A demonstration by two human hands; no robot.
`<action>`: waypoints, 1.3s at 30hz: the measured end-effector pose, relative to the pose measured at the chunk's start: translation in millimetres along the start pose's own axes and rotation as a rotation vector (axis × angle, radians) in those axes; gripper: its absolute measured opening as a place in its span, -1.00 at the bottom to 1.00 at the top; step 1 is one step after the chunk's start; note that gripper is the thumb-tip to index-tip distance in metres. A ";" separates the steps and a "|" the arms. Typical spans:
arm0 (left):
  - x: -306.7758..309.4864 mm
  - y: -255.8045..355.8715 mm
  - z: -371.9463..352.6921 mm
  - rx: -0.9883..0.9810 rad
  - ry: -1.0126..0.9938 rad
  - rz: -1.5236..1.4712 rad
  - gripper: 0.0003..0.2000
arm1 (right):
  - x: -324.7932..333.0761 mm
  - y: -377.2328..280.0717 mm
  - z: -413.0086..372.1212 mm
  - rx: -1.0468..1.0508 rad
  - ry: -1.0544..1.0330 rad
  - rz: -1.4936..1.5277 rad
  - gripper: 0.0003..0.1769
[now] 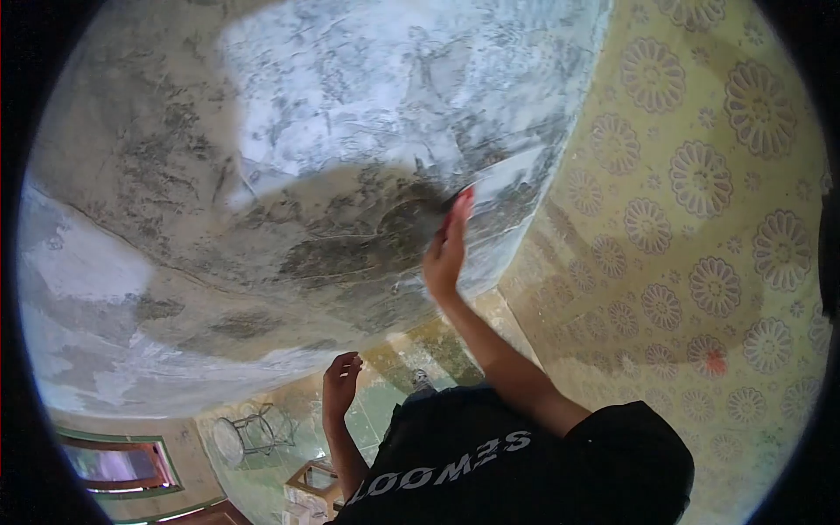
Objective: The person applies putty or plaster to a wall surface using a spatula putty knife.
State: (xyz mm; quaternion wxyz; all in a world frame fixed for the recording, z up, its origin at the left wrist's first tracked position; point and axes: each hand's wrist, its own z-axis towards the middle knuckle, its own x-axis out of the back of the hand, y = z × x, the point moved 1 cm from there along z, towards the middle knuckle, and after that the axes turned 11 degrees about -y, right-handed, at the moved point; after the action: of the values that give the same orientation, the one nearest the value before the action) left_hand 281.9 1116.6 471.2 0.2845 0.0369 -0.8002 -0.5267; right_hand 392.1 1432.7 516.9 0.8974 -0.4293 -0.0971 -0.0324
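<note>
In the head view, my right hand [446, 258] is raised against the patchy grey-white wall [350, 105], close to the corner. It grips a putty knife [461, 198], of which only a thin edge and a bit of red show; the rest is hidden by the fingers. A smooth pale streak lies on the wall just beyond the tool. Lower down, my left hand [341, 383] hangs in front of my body with its fingers loosely bent and apart, touching nothing.
A yellow wall with flower patterns [700, 179] meets the plastered wall at the right. On the green floor [372, 411] stand a round stool [231, 440] and a wooden box-like piece [306, 477]. A framed window [118, 464] is at the lower left.
</note>
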 end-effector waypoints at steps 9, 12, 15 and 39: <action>29.3 -32.2 5.7 -0.026 -0.074 0.056 -0.74 | 66.7 -30.6 -30.7 -0.420 -0.400 0.225 -0.57; 33.1 -34.5 18.5 -0.031 -0.096 0.089 -0.76 | 140.6 16.7 43.5 -0.080 0.075 0.343 -0.64; 26.0 -19.5 26.8 -0.123 -0.111 0.058 -0.75 | 196.1 25.1 123.1 -0.019 0.218 0.377 -0.63; 45.2 -50.7 47.0 -0.081 -0.098 -0.058 -0.77 | 152.7 -32.4 163.8 0.037 0.125 0.183 -0.63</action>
State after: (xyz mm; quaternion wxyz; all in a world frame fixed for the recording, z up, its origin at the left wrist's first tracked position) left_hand 208.8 1116.6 432.8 0.2309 0.0228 -0.7897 -0.5680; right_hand 512.9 1543.4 672.9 0.9086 -0.4168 -0.0019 0.0247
